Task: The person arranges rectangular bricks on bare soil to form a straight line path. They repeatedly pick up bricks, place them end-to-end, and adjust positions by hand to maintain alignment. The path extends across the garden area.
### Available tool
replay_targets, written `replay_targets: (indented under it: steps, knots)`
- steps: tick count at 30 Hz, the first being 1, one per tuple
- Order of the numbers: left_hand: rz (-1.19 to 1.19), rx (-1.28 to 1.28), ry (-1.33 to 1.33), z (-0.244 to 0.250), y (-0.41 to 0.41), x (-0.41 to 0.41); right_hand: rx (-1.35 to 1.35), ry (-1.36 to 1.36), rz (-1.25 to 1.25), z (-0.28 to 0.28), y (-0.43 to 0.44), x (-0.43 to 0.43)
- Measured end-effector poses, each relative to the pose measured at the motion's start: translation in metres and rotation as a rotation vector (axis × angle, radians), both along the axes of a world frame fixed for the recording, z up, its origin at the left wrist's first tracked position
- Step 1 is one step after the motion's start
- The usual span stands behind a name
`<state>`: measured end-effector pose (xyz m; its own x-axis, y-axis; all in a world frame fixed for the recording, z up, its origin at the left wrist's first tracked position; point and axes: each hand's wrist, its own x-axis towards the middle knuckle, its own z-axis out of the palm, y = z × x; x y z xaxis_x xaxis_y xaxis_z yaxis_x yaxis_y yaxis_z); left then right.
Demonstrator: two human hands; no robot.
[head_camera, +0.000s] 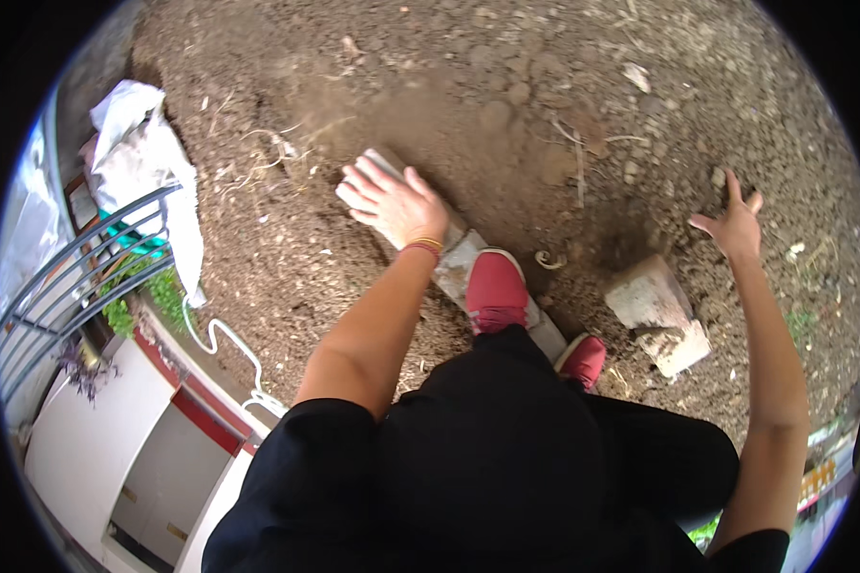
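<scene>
My left hand (398,208) lies palm down, fingers spread, on the far end of a row of grey blocks (466,251) set in the soil. It grips nothing. A red shoe (498,286) of mine rests on the row just below that hand. My right hand (738,222) is raised over the soil at the right, fingers apart, with nothing in it. Below and left of it, a broken block (648,295) lies beside a smaller pale block piece (677,349). My other red shoe (584,360) is at the near end of the row.
Rough soil (473,86) with dry roots and stones spreads ahead. At the left are a white sack (143,154), a dark metal railing (86,265) and a white hose (236,344). A white wall with red trim (208,422) stands at the lower left.
</scene>
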<state>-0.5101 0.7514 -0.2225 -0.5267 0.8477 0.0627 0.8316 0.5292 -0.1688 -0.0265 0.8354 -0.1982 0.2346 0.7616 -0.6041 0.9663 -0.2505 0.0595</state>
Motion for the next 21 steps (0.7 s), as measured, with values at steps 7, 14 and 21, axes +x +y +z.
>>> replay_targets:
  steps: [7,14,21]
  knots:
    - [0.09,-0.148,-0.011,0.005,0.01,0.0,-0.082,-0.01,-0.043,0.016,-0.001,-0.007]
    - [-1.177,-0.445,-0.608,0.114,0.012,0.114,-0.153,-0.051,0.056,0.018,0.001,-0.006]
    - [-2.217,-0.501,-0.317,0.097,0.01,0.262,-0.111,-0.023,0.036,0.015,-0.001,-0.005]
